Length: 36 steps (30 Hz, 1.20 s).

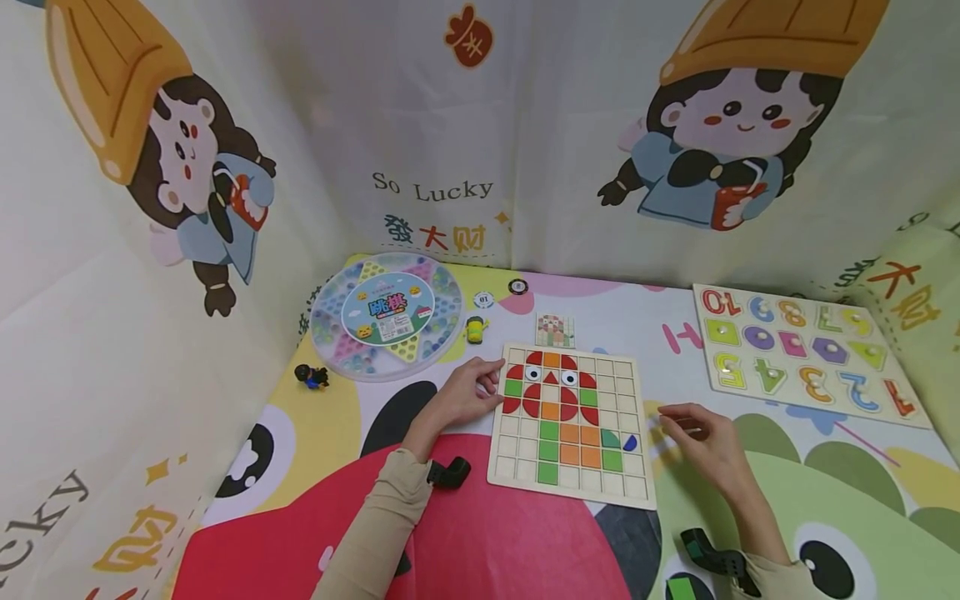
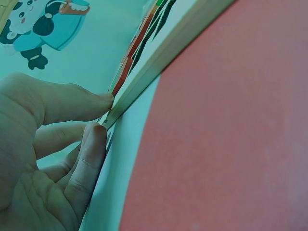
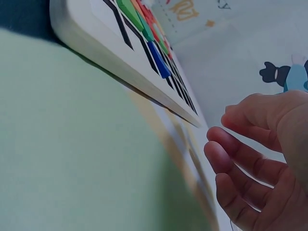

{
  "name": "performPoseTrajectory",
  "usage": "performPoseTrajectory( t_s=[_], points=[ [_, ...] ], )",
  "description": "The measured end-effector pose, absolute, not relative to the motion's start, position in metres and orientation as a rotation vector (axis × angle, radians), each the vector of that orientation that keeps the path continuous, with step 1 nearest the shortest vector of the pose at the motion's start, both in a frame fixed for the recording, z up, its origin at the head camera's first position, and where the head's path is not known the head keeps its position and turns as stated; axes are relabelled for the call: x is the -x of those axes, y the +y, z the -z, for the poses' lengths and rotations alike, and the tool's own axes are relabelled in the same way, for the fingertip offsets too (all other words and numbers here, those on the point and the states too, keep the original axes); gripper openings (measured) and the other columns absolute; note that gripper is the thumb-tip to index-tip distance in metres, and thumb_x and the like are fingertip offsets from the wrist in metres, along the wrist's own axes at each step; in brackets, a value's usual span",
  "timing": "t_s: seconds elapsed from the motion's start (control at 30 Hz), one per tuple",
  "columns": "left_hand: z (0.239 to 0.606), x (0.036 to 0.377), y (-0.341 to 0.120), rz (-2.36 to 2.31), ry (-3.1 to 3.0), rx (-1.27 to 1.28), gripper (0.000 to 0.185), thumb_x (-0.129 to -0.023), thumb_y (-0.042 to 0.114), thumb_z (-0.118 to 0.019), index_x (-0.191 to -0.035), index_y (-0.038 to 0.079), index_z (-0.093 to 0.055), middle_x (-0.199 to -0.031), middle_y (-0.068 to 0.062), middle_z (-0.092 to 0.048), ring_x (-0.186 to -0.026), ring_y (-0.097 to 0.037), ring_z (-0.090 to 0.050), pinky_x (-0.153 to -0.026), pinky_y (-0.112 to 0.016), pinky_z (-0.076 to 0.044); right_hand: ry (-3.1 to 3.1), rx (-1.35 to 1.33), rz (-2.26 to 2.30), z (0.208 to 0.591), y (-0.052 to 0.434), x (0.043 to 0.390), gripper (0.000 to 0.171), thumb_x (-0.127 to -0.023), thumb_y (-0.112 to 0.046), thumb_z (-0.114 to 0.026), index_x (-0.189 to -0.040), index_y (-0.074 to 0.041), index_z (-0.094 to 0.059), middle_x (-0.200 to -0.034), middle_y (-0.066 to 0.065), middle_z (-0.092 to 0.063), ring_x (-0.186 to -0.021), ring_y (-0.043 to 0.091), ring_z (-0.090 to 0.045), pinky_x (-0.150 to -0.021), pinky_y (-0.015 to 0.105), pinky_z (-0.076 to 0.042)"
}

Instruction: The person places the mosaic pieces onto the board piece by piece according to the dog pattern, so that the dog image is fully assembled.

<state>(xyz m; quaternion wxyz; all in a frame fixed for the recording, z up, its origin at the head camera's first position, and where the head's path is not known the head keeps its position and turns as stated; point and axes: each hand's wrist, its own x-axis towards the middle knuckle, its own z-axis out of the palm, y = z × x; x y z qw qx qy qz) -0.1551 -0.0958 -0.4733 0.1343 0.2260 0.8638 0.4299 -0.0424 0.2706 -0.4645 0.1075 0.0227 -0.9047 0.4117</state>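
A square wooden puzzle board (image 1: 517,462) with a printed grid lies on the patterned cloth. Red, orange, green and eye-marked tiles form a bird-like picture on it. Along its left edge, my left hand (image 1: 468,392) holds the rim with thumb and fingertips; the left wrist view shows these fingers (image 2: 91,154) at the board's side. A blue half-round tile (image 1: 630,443) sits tilted near the right side, beside a teal quarter-round tile (image 1: 611,438). Just right of the board, my right hand (image 1: 708,442) hovers with loosely bent fingers (image 3: 231,144), holding nothing and apart from the edge.
A small picture card (image 1: 555,330) lies beyond the board. To the left are a round Chinese checkers set (image 1: 330,308), a yellow-green figure (image 1: 476,330) and a dark figure (image 1: 312,377). A number puzzle (image 1: 795,385) occupies the right. A green rectangle (image 1: 681,588) shows at the bottom.
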Motion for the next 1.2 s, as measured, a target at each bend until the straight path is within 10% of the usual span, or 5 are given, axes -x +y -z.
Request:
performPoseTrajectory(
  t_s=[1.2],
  points=[
    [0.4747, 0.1556, -0.0961, -1.259, 2.492, -0.653, 0.062, -0.086, 0.008, -0.074, -0.143, 0.001, -0.05, -0.1, -0.002, -0.054, -0.088, -0.013, -0.055, -0.075, -0.02, -0.052, -2.713, -0.056, -1.167, 0.4687, 0.2608, 0.0431, 0.016, -0.088, -0.006, -0.072, -0.103, 0.0, -0.073, -0.094, 0.013, -0.071, -0.076, -0.001, -0.059, -0.067, 0.013, -0.049]
  ],
)
